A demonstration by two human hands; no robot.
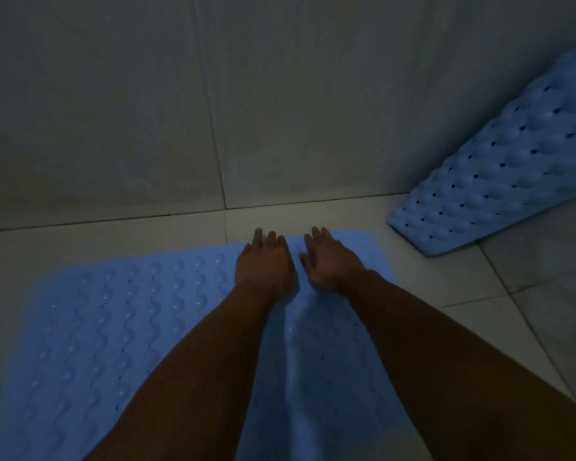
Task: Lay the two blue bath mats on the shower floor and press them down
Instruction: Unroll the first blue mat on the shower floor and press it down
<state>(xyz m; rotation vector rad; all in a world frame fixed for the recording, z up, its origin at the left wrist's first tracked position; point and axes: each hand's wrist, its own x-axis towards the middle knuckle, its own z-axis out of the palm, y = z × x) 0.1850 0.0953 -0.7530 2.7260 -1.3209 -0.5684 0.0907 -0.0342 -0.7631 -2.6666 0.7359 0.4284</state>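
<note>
Neither grip holds anything: the left hand (263, 264) and right hand (330, 261) lie open, palms down, side by side on the far edge of the first blue mat (120, 327). That mat lies spread on the shower floor (529, 321), so pressing looks under way. The second blue mat (499, 181) leans curled in the corner against the wall (280, 94), apparently not yet laid; roughly half remains.

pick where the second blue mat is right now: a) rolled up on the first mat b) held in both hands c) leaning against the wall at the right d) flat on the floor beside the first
c: the second mat stands tilted against the right wall, its lower edge on the floor, while both hands rest open on the first mat.
</note>
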